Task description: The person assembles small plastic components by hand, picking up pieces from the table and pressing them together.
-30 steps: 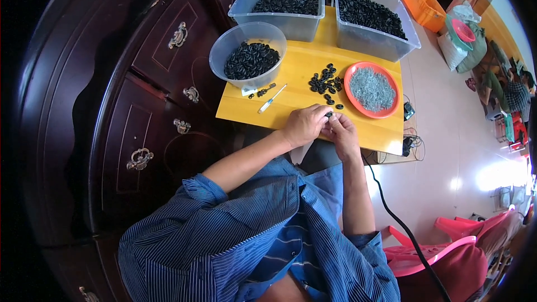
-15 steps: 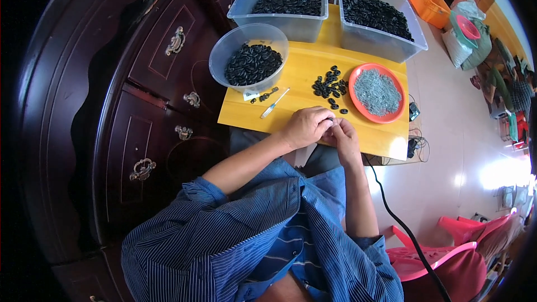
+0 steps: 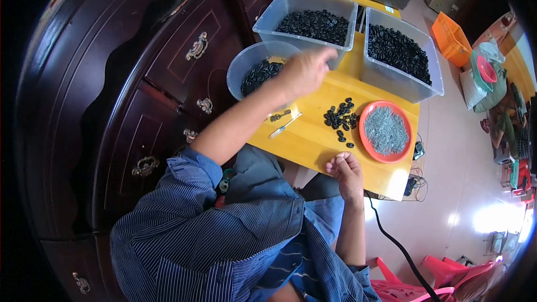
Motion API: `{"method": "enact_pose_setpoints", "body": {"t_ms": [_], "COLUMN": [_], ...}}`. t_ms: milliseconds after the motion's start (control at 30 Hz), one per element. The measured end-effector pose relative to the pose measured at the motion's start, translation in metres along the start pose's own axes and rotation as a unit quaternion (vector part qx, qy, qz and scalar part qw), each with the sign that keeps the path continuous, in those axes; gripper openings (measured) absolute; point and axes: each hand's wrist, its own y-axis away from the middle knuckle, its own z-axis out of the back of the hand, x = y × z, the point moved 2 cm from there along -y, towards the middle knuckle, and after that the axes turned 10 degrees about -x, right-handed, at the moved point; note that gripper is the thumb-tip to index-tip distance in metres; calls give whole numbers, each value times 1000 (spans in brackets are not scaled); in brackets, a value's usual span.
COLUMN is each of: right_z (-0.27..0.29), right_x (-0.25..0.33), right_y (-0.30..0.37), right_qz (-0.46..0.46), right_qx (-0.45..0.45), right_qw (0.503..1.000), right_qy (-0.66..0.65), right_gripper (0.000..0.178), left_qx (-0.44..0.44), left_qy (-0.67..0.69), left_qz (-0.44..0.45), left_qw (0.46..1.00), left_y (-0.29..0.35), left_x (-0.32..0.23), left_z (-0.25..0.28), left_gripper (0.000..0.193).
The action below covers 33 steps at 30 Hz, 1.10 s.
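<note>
My left hand [image 3: 305, 74] is raised over the table, between the round clear tub [image 3: 235, 66] and the left clear bin [image 3: 274, 10]. Motion smears its fingers, so whatever they hold does not show. Low over the table's front edge, my right hand [image 3: 345, 169] has thumb and fingers pinched together; anything inside is too small to name. Just beyond it lies a loose group of small black oval pieces with holes [image 3: 338, 116]. A red plate [image 3: 386, 159] heaped with small silvery metal pieces [image 3: 385, 128] stands to their right. A slim screwdriver [image 3: 277, 132] lies left of them.
Black pieces fill both the left bin and the right clear bin [image 3: 391, 81]. A dark wooden cabinet [image 3: 168, 72] borders the yellow table [image 3: 313, 148] on the left. On the floor stand an orange crate [image 3: 450, 42] and a pink chair [image 3: 442, 274]; a black cable [image 3: 397, 243] runs past my right arm.
My left hand has left my right hand and swung up and forward toward the bins. My right hand stays near the table's front edge. The view has shifted, showing more of the far end.
</note>
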Motion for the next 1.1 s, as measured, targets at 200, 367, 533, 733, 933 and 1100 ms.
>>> {"method": "enact_pose_setpoints", "body": {"t_ms": [200,367,533,733,933,1100], "right_z": [8,14,21,32,32,33], "right_x": [-1,3,11,22,20,20], "right_y": [-2,-5,-3,-9,-11,-16], "right_qz": [-8,-27,-3,110,105,98], "right_qx": [7,28,14,7,-21,-29], "right_qw": [999,996,1000,992,991,991], "right_qy": [-35,-74,-5,65,75,82], "right_gripper": [6,7,8,6,7,7], "left_qx": [-42,125,157,96,104,138], "left_qy": [-9,121,60,21,-17,-22], "left_qz": [-27,50,42,-3,-32,37], "left_qw": [999,983,985,995,994,989], "left_y": [-14,66,111,110,109,106], "left_x": [1,8,-6,-10,-10,-8], "left_z": [-5,-78,-111,-125,-129,-133], "left_gripper": [34,20,21,22,19,16]}}
